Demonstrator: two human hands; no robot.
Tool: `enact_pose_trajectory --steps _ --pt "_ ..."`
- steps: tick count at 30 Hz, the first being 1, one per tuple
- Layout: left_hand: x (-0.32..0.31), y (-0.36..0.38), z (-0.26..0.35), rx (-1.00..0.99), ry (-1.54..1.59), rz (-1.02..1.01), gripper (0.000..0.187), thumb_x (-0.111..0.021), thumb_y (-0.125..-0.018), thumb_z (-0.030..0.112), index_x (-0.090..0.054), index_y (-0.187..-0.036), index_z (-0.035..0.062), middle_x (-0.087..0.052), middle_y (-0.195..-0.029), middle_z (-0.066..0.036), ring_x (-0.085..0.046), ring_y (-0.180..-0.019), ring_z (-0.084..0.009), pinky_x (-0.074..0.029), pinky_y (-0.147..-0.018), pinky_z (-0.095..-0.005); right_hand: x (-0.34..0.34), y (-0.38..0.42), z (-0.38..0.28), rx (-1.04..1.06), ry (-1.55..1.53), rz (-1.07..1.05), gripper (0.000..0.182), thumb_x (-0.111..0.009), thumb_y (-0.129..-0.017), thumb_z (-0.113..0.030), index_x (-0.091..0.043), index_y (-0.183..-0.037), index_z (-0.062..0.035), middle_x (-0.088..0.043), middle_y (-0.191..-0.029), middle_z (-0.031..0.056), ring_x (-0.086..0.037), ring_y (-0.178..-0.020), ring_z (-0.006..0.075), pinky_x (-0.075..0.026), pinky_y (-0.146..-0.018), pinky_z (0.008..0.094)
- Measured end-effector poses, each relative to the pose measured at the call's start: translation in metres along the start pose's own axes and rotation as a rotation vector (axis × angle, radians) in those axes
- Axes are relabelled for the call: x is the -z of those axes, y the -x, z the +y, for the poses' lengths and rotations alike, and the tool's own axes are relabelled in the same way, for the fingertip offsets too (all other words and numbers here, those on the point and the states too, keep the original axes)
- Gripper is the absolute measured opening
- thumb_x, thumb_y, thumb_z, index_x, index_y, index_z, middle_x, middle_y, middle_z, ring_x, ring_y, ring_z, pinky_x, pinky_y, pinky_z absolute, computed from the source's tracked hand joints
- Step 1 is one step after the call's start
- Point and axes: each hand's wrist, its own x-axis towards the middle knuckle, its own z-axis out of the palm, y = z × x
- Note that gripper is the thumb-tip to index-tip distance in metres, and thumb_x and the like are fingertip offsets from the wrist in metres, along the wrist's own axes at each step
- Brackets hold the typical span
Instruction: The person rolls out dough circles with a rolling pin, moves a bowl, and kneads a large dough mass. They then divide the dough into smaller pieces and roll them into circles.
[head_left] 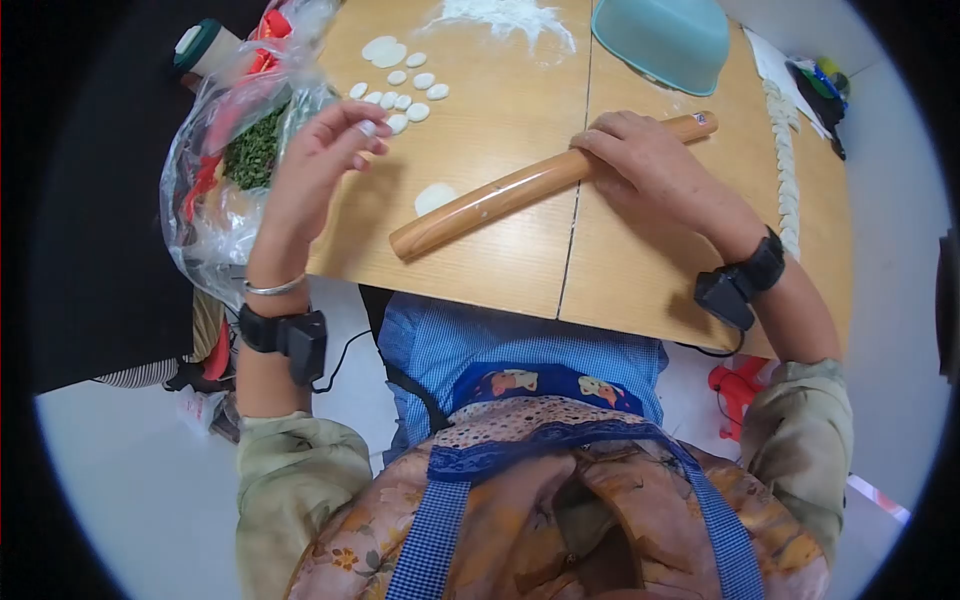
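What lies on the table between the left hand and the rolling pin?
In the head view, one flattened dough round lies between the left hand and the rolling pin; otherwise bare wooden table.

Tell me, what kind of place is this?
Probably a home kitchen table set up for making dumplings. A wooden rolling pin lies on the floured table, small dough pieces wait in rows, and a bag of chopped greens sits alongside.
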Motion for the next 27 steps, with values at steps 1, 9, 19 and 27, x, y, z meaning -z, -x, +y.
enact_pose_trajectory --steps 1,9,19,27 --pt "-0.002 0.004 -0.008 0.001 -0.101 -0.061 0.023 -0.061 -0.099 0.015 -0.066 -0.119 0.0041 -0.071 -0.107 -0.005 -0.065 -0.096 -0.0093 -0.05 -0.081 -0.0222 -0.005 -0.002 -0.004 0.003 0.004 0.004 0.033 -0.074 -0.081 -0.01 -0.063 -0.112 -0.0053 -0.063 -0.107 0.0139 -0.06 -0.104 0.0342 -0.049 -0.089 0.0442" --pt "-0.035 0.009 -0.033 -0.159 -0.713 -0.09 0.031 -0.074 -0.086 0.009 -0.066 -0.113 -0.0041 -0.069 -0.095 -0.007 -0.064 -0.088 -0.0122 -0.052 -0.079 -0.0273 -0.012 0.008 -0.047 0.092 -0.007 0.035 0.026 -0.072 -0.076 0.0 -0.06 -0.098 -0.005 -0.06 -0.09 0.0129 -0.062 -0.089 0.0346 -0.051 -0.077 0.0467" --pt "-0.051 0.015 -0.03 0.022 -0.772 -0.052 0.022 -0.077 -0.083 0.01 -0.066 -0.096 -0.0019 -0.065 -0.082 -0.004 -0.06 -0.075 -0.0113 -0.05 -0.07 -0.0258 -0.038 0.02 -0.076 -0.056 -0.092 0.296 0.032 -0.06 -0.066 -0.006 -0.059 -0.098 -0.0042 -0.059 -0.093 0.0127 -0.056 -0.096 0.0341 -0.041 -0.096 0.0481" --pt "-0.06 0.021 -0.028 -0.058 -0.566 -0.102 0.021 -0.068 -0.087 0.002 -0.064 -0.107 0.0007 -0.065 -0.09 -0.001 -0.061 -0.08 -0.0085 -0.05 -0.071 -0.0237 -0.054 0.028 -0.068 -0.024 -0.058 0.381 0.032 -0.061 -0.066 -0.008 -0.06 -0.097 -0.005 -0.06 -0.096 0.0125 -0.057 -0.1 0.0324 -0.041 -0.098 0.048"
